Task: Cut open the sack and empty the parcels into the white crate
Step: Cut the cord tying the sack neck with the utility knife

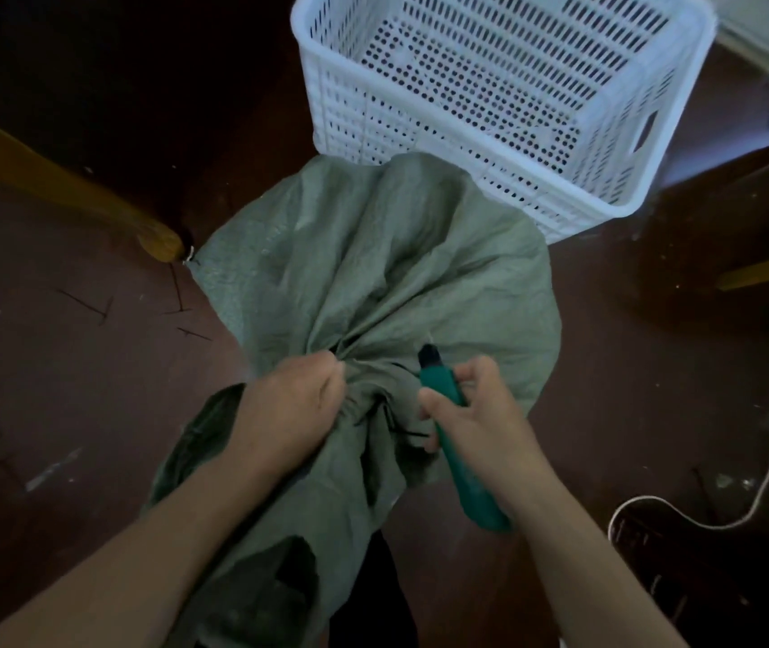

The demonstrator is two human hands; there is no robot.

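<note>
The cutting step is in hand: the sack [373, 273] is closed, and no parcels show in the crate [354, 109]. The sack lies on the floor [69, 367] in front of the person, its neck bunched towards them. The left hand [293, 404] is clenched round the gathered neck. Just right of the neck, the right hand [481, 413] grasps a cutter [471, 488], with its dark tip pointing out over the sack. Whether a blade is out cannot be told. A thin black tie [413, 434] seems to bind the neck between the two hands.

The next move likely calls for bringing the tip to that tie or the cloth beside it. The left hand's fingers sit close by, so the cut should run away from them.

The sack is grey-green woven cloth, thin and crinkled, slack in deep folds that radiate from the neck. Its bulges give no clear shape of what is inside. The cutter's handle is smooth teal plastic, long and rounded. Beyond the sack and touching its far edge, the crate is stiff white plastic, rectangular, with perforated walls and base. The floor is dull reddish-brown.
</note>
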